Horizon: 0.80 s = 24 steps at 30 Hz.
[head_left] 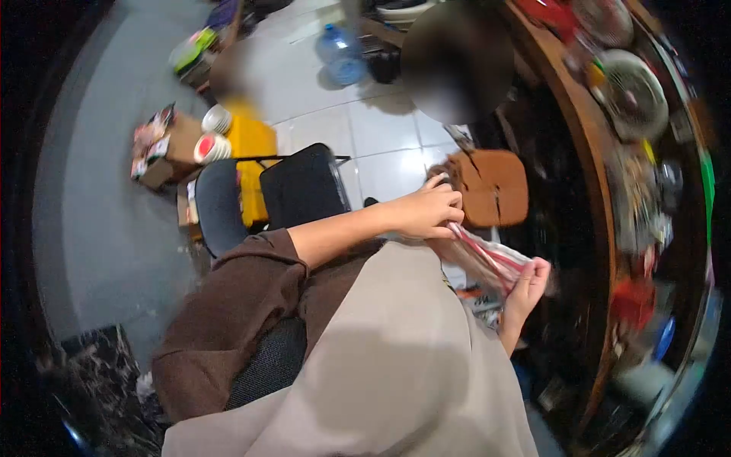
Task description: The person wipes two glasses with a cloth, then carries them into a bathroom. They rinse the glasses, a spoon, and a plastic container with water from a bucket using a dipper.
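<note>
So we've got the brown stool (499, 183) off to the right of our left hand (426, 212), then the red-and-white striped piece (491, 257) (cloth or plastic, too blurry to say) running lengthwise from that hand rightward and closer to us, to our right hand (527, 291). Neither's nearer: right pinches one end, left's curled fingers grip the other.

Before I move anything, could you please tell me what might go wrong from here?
The striped material spans both hands, so if the left hand or right hand loses its grip, it could slip and drop. Pulling it hard might also stretch or tear it, though its blur hides what it is made of. A wide swing of the right hand could perhaps bump the wooden edge beside it.
</note>
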Motion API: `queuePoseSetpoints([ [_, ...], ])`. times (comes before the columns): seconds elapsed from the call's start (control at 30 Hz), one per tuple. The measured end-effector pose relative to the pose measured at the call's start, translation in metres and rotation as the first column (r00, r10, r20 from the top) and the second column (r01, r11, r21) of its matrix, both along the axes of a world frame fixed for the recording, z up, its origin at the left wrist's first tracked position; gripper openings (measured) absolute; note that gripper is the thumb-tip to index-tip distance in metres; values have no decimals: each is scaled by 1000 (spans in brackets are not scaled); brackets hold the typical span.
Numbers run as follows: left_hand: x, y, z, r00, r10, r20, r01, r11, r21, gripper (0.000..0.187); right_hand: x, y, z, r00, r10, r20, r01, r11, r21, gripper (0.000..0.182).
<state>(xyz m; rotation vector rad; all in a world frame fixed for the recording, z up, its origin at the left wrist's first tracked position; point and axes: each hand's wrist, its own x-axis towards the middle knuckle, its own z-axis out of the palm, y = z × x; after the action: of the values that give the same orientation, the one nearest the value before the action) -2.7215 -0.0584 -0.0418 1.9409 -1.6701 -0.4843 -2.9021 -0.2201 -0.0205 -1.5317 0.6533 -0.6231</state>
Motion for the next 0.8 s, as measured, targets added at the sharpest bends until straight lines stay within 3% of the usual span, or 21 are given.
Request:
queuePoseSetpoints([
  [0.07,34,34,-1,982,187,-1,-187,977,-101,13,64,-1,-2,988,137,-71,-151,952,-267,15],
  [0.1,50,53,-4,957,284,-61,-289,948,-130,12,100,9,4,958,277,-78,-288,934,-213,13],
  [0.13,65,71,-7,936,345,-70,-352,927,-128,12,131,12,6,890,427,-157,-437,899,-36,10],
  [0.2,91,110,-12,805,531,-265,-543,839,33,14,193,40,10,770,624,-131,-624,780,47,11],
  [0.23,97,127,-23,715,596,-365,-664,743,-86,16,221,46,11,651,731,-205,-743,669,30,15],
  [0.27,105,147,-34,678,641,-361,-710,698,-93,16,250,57,-1,599,784,-165,-801,587,-120,16],
  [0.33,110,185,-63,385,737,-556,-904,423,-65,19,306,85,-16,493,741,-456,-867,372,-332,14],
  [0.37,111,199,-80,252,734,-630,-960,274,-65,22,330,98,-31,485,735,-474,-855,285,-433,13],
  [0.4,111,213,-103,153,743,-652,-987,148,-63,21,351,114,-50,485,728,-484,-823,194,-534,12],
  [0.43,107,223,-101,88,810,-580,-996,87,-30,21,370,129,-69,470,810,-352,-767,177,-617,13],
  [0.47,100,232,-96,18,865,-501,-1000,17,-5,20,384,149,-78,453,829,-328,-738,143,-660,12],
  [0.53,87,253,-111,-46,864,-501,-995,-86,-57,19,406,194,-88,400,815,-418,-727,5,-686,11],
  [0.6,71,276,-125,-112,865,-489,-978,-184,-102,20,421,245,-91,338,719,-607,-791,-132,-597,14],
  [0.7,38,314,-112,-374,741,-557,-906,-422,48,19,434,331,-110,110,736,-668,-852,-277,-445,22],
  [0.73,27,329,-115,-479,744,-466,-846,-532,20,18,432,361,-111,23,735,-678,-882,-305,-359,26],
  [0.77,16,348,-122,-516,707,-484,-799,-601,-24,18,427,392,-113,-2,757,-654,-877,-316,-363,31],
  [0.8,5,368,-131,-545,670,-504,-748,-660,-69,18,423,425,-118,-97,741,-665,-939,-290,-186,31],
])
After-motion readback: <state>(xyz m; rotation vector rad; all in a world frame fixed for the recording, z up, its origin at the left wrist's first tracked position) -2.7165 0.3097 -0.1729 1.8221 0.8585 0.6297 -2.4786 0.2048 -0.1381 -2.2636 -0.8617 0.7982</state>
